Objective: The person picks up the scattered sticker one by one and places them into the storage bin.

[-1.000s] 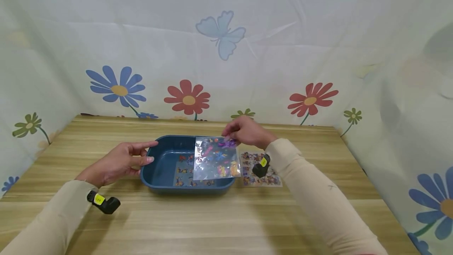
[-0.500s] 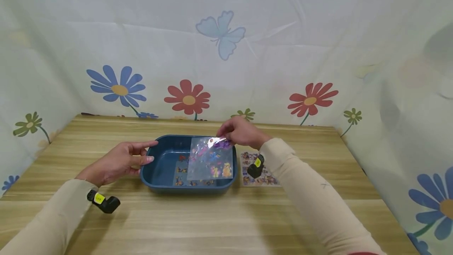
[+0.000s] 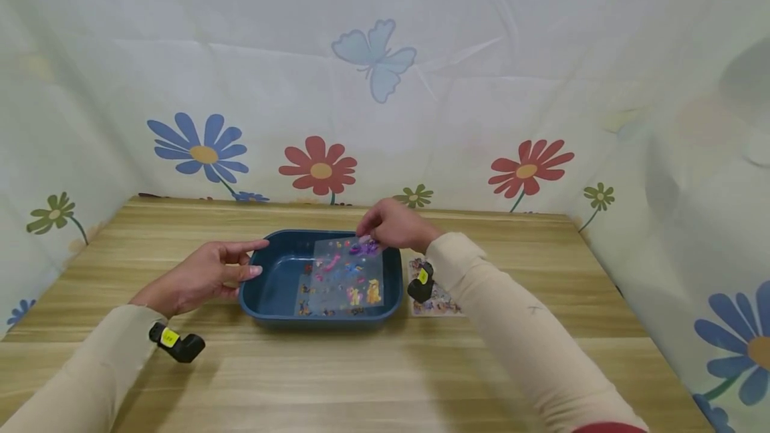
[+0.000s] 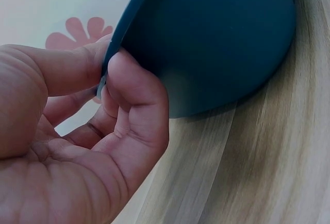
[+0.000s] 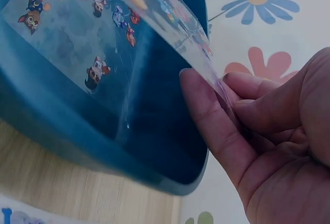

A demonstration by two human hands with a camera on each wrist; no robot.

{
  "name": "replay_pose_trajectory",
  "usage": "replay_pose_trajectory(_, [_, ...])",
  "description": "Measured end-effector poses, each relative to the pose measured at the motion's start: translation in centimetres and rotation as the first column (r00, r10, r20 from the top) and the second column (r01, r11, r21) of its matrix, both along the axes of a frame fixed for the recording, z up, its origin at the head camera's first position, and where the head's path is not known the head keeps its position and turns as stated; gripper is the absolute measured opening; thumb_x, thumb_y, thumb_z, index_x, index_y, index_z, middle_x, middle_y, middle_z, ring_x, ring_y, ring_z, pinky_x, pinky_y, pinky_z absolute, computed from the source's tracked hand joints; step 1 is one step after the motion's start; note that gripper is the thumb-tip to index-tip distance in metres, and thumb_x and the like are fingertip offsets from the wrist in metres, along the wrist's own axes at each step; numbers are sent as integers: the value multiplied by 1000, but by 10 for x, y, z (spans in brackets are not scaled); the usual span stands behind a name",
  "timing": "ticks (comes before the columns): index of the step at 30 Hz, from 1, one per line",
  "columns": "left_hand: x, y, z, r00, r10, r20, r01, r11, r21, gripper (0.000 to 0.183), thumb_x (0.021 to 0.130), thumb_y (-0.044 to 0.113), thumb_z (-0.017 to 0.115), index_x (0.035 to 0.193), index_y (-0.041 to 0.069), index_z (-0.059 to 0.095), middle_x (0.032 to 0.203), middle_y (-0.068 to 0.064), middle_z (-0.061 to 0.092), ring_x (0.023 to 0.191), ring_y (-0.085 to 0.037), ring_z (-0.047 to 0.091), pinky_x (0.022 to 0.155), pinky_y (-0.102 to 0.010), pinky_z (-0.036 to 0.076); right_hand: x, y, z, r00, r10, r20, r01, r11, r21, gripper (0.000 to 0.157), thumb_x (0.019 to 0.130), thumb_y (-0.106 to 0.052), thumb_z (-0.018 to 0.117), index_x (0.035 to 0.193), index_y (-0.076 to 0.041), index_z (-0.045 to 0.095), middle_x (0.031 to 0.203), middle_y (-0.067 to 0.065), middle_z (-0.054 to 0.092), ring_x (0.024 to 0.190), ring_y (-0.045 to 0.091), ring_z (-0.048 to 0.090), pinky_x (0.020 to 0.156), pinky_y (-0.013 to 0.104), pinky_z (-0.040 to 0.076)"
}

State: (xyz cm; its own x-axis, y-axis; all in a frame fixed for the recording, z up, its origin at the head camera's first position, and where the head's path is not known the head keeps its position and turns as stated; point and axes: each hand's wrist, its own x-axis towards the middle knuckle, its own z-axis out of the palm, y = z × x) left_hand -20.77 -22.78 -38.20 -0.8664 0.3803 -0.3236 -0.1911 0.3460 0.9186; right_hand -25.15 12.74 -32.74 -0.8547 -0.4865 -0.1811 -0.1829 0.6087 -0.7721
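A dark blue rectangular basin [image 3: 273, 289] with rounded corners sits on the wooden table. At its left end, my left hand [image 3: 201, 277] pinches the rim between thumb and fingers, as the left wrist view shows up close. My right hand [image 3: 398, 224] pinches the top corner of a clear sticker sheet [image 3: 339, 279] printed with colourful cartoon ponies. That sheet slants over the right half of the basin, its lower edge down inside the walls. Beneath it, flat on the basin floor, lies another clear sticker sheet [image 5: 62, 44] with small cartoon figures, partly covered.
Right of the basin, a densely printed sticker sheet [image 3: 438, 303] lies on the table [image 3: 337, 379], partly hidden by my right wrist and its camera. Behind the table hangs a white cloth [image 3: 433, 112] with flowers and a butterfly.
My right hand has carried the pony sticker sheet leftward and lower, from above the basin's right edge to inside it. My left hand and the basin have stayed in place.
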Motion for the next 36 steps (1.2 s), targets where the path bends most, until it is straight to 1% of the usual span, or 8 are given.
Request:
replay_pose_trajectory(4, [0,0,-2,1000,4,-2,-4,1000,4,77,89,29,73,154,18,34,102,-7,46,78,-15,58,67,-27,55,1,-9,1,1000,24,-20,-23,1000,20,22,92,2,60,108,-1,74,100,11,74,76,16,65,68,28,59])
replay_pose_trajectory(11, [4,-5,-4,1000,14,-14,-14,1000,-12,77,89,29,73,154,17,34,101,-7,47,81,-17,57,66,-27,53,0,-26,1,997,51,-53,-47,996,79,19,92,-3,63,106,-4,76,102,9,74,83,17,66,72,27,59])
replay_pose_trajectory(16, [3,-4,-4,1000,14,-11,-14,1000,-9,77,88,30,73,154,18,34,102,-8,47,82,-18,58,67,-28,54,-2,-29,0,995,57,-80,-49,993,106,17,92,-4,64,104,-6,76,100,8,74,86,18,65,75,27,58])
replay_pose_trajectory(19, [3,-3,-4,1000,9,-10,-9,1000,6,77,89,29,73,154,17,33,101,-7,47,82,-17,59,67,-28,55,-2,-31,-2,991,78,-108,-63,989,131,17,91,-5,65,104,-7,76,99,7,74,86,18,65,77,27,57])
replay_pose_trajectory(23, [3,-3,-4,1000,10,-10,-10,1000,3,77,89,29,72,154,17,33,102,-8,47,82,-17,59,66,-28,54,-2,-33,-4,985,103,-141,-80,984,161,16,91,-6,66,102,-6,77,98,7,74,85,17,65,78,26,57])
replay_pose_trajectory(29, [3,-1,-4,1000,12,-9,-12,1000,1,77,90,30,72,155,19,33,104,-8,47,85,-18,59,66,-26,53,-2,-35,-8,982,124,-144,-99,981,170,16,90,-3,65,102,-4,76,100,9,75,86,17,65,80,29,57])
replay_pose_trajectory(36, [2,0,-3,1000,16,-6,-16,1000,-5,77,90,31,72,155,18,33,103,-7,47,82,-17,57,65,-26,53,-1,-36,-9,980,142,-141,-112,973,201,18,88,-4,66,103,-4,77,102,10,74,86,18,65,80,29,57])
